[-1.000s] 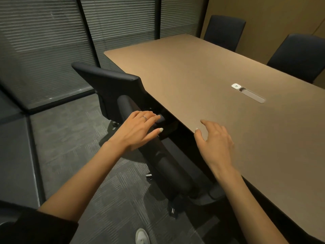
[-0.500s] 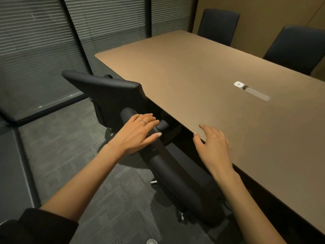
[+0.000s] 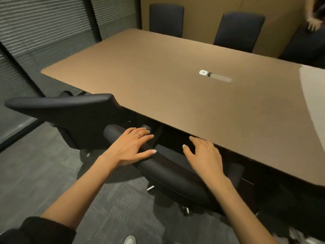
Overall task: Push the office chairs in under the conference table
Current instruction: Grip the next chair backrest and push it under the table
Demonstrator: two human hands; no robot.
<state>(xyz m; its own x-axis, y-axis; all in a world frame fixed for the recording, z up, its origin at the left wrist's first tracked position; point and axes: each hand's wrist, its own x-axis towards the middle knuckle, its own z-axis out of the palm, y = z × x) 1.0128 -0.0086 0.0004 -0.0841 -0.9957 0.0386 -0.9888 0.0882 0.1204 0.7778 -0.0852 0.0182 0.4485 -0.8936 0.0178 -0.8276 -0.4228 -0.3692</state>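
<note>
A black office chair's backrest top (image 3: 168, 175) runs diagonally below me, close to the near edge of the brown conference table (image 3: 158, 81). My left hand (image 3: 130, 147) lies flat on the left end of that backrest, fingers spread. My right hand (image 3: 204, 157) hovers open over the backrest's middle, just short of the table edge; whether it touches the chair is unclear. A second black chair (image 3: 70, 110) stands to the left, its back against the table's edge. The seats of both chairs are hidden under the table.
Three dark chairs (image 3: 239, 30) line the table's far side, and another person's hand (image 3: 314, 25) rests on the rightmost. A white socket insert (image 3: 214, 76) sits in the tabletop. Blinds and dark frames (image 3: 44, 41) close the left. Grey carpet (image 3: 44, 178) lies at left.
The view has swung right and nearer the table. The near chair has slid further in under the table edge, and both hands have followed it forward.
</note>
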